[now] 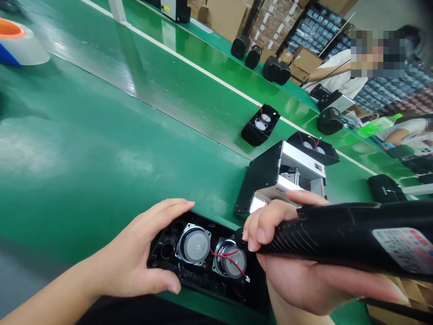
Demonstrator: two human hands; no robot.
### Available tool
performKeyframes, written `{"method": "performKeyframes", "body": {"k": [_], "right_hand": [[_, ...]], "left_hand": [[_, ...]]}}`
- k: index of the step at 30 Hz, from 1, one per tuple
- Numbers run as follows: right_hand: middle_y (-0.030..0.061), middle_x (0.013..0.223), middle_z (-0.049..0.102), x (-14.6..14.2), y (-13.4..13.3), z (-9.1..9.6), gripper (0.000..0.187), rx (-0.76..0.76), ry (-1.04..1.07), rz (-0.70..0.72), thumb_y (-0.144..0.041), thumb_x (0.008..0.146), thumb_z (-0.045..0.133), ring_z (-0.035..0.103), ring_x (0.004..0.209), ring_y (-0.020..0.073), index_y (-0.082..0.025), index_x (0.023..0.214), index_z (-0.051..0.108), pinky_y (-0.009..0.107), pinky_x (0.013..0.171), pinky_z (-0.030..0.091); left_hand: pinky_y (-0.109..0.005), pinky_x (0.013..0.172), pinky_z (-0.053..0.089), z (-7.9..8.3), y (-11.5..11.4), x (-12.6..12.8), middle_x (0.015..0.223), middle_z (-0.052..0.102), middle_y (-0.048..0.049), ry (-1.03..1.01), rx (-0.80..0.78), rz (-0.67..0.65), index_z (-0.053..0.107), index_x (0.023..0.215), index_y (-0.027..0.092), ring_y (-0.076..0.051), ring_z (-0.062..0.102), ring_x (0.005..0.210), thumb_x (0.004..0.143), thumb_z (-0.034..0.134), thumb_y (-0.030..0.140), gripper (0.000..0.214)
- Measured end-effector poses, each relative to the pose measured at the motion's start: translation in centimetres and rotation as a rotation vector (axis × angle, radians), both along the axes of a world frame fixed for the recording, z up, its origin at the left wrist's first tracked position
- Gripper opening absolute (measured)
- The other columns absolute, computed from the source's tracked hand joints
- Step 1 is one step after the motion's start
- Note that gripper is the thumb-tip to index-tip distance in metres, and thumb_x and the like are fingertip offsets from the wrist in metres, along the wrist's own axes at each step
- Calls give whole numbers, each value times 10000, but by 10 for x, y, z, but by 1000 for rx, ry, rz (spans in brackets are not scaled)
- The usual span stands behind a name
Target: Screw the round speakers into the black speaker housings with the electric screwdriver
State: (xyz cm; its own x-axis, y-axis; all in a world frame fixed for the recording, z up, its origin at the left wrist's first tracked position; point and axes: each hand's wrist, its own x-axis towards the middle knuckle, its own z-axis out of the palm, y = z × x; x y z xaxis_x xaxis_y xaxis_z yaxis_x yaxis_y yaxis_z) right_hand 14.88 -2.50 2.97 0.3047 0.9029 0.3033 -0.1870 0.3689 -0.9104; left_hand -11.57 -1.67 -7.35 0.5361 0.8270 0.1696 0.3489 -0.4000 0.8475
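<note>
A black speaker housing lies at the near edge of the green bench, with two round silver speaker drivers in it and red wires across the right one. My left hand grips the housing's left end, fingers over its top edge and thumb at its front. My right hand is closed round a black electric screwdriver, which lies almost level. Its tip end points left at the right driver.
A black and silver machine box stands just beyond the housing. More open speaker housings lie on the green conveyor belt, with finished black speakers farther back. A tape roll sits far left. A person works at the right.
</note>
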Motion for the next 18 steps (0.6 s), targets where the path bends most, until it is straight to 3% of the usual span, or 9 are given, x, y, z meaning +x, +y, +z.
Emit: {"method": "performKeyframes", "body": {"k": [10, 13, 18], "right_hand": [[-44, 573, 715, -3, 2, -3, 692, 7, -9, -25, -912, 895, 745, 586, 392, 164, -261, 1119, 821, 300, 448, 526], [-36, 613, 729, -2, -1, -5, 666, 16, -54, 35, -896, 915, 735, 610, 432, 168, -274, 1132, 834, 308, 477, 532], [-35, 646, 723, -1, -5, -14, 662, 34, -102, 113, -928, 913, 695, 612, 439, 174, -310, 1112, 826, 306, 430, 502]], "left_hand": [[-598, 1345, 503, -1, 3, -1, 1740, 572, -122, -23, 3, -12, 434, 1777, 423, -447, 588, 1583, 867, 708, 997, 1110], [-580, 1350, 500, -1, 4, -1, 1757, 558, -92, -26, 5, -37, 400, 1782, 463, -425, 586, 1588, 871, 726, 982, 1098], [-595, 1343, 500, -1, 4, 0, 1731, 585, -114, -38, -1, -19, 439, 1772, 424, -435, 594, 1573, 875, 716, 985, 1093]]}}
